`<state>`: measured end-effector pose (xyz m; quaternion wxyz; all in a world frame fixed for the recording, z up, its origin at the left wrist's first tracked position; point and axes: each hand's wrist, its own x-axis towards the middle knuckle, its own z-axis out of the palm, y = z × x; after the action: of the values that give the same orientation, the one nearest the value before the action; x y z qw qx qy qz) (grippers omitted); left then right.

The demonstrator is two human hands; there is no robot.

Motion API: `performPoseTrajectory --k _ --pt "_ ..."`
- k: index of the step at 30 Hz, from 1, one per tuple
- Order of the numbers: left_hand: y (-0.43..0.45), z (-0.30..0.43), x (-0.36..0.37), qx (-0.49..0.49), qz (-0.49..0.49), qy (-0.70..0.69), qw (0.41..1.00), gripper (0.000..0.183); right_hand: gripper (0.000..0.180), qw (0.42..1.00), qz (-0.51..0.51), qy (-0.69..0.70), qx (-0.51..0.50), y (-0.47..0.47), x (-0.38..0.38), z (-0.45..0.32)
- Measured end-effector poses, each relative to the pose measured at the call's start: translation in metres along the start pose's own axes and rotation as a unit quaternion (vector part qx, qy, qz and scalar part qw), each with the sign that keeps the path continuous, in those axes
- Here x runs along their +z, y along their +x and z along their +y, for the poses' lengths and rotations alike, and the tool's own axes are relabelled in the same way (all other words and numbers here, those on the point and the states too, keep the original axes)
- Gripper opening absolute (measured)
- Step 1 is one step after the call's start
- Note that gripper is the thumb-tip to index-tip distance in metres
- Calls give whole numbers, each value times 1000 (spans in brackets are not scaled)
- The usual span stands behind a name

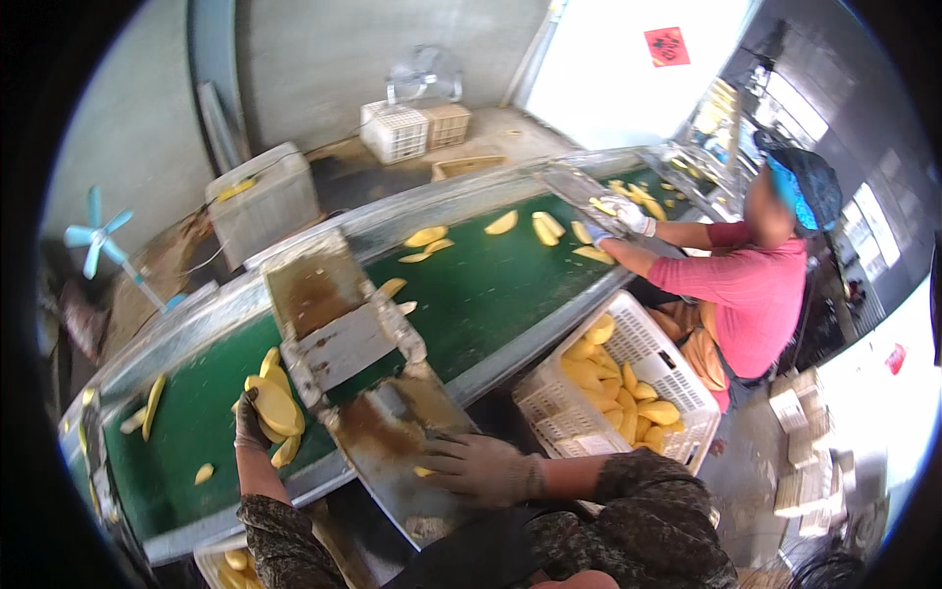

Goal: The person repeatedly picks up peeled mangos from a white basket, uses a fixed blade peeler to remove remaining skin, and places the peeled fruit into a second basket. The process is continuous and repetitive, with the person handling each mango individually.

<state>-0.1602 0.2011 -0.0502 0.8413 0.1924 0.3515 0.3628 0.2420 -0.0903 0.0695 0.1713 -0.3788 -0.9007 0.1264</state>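
Note:
My left hand (pixel 252 421), in a dirty work glove, grips a thick slice of yellow produce (pixel 275 406) over the green conveyor belt (pixel 221 368). More slices lie against that piece, behind and below it. Gloved too, my right hand (pixel 482 470) rests palm down with spread fingers on a stained metal board (pixel 383 442) that crosses the belt. A small yellow scrap (pixel 423 471) shows at its fingertips. Loose yellow slices (pixel 153 407) lie on the belt left of my left hand, and others (pixel 425 235) lie beyond the board.
A white plastic crate (pixel 618 383) of yellow pieces stands right of the board; another crate (pixel 213 552) is at the lower left. A co-worker (pixel 758 287) in pink works over the belt at the right. A blue fan (pixel 98 235) and a foam box (pixel 265 195) stand beyond the belt.

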Motion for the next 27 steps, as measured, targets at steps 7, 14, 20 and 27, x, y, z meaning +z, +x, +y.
performPoseTrajectory --k 7,14,20,27 --pt "-125 -9 83 151 -12 38 988 52 51 959 -282 -37 13 -40 -79 -20" --pt "-148 -150 178 119 45 254 959 68 66 876 233 379 185 37 22 -8" --pt "-126 -196 188 304 163 366 864 55 78 949 211 125 199 79 31 -15" --pt "-87 -166 182 332 179 377 846 50 54 971 221 -47 80 143 33 35"
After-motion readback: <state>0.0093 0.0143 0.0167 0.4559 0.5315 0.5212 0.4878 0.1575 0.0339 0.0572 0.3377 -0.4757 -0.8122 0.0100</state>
